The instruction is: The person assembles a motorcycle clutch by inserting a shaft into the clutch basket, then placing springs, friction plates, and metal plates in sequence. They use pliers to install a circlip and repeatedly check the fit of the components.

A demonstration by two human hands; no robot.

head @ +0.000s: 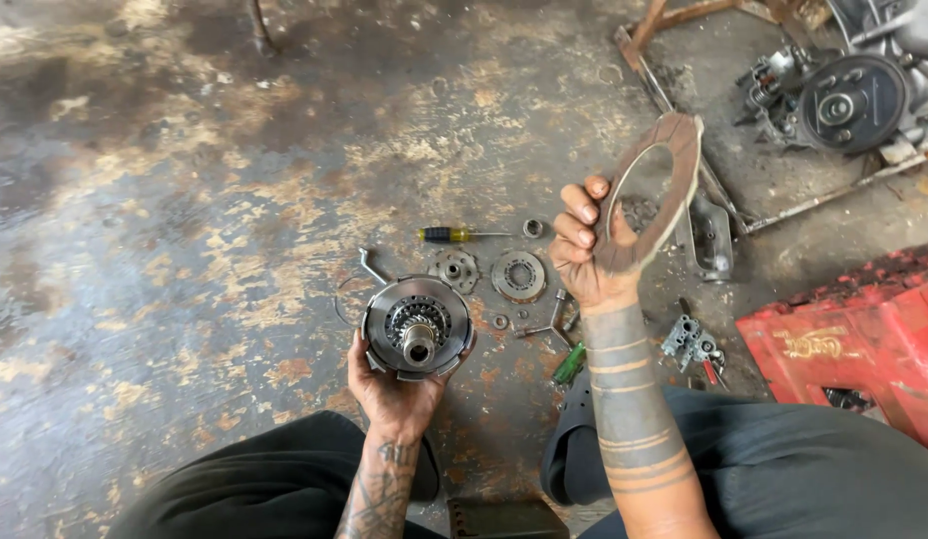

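Observation:
My left hand [389, 391] cups a round metal clutch assembly [417, 325] from below, its short shaft pointing up at the camera. My right hand [584, 250] is raised above the floor and pinches the lower edge of a flat brown friction ring [674, 190], held upright and tilted to the right. On the stained concrete floor between the hands lie two toothed metal discs [519, 275], a small washer [500, 321] and a three-armed wrench [554, 324].
A yellow-handled screwdriver [454, 235] and a small ring [533, 228] lie farther back. An engine [848, 100] sits in a metal frame at top right. A red plastic crate [863, 334] stands at the right; a green-handled tool [570, 363] lies by my knee.

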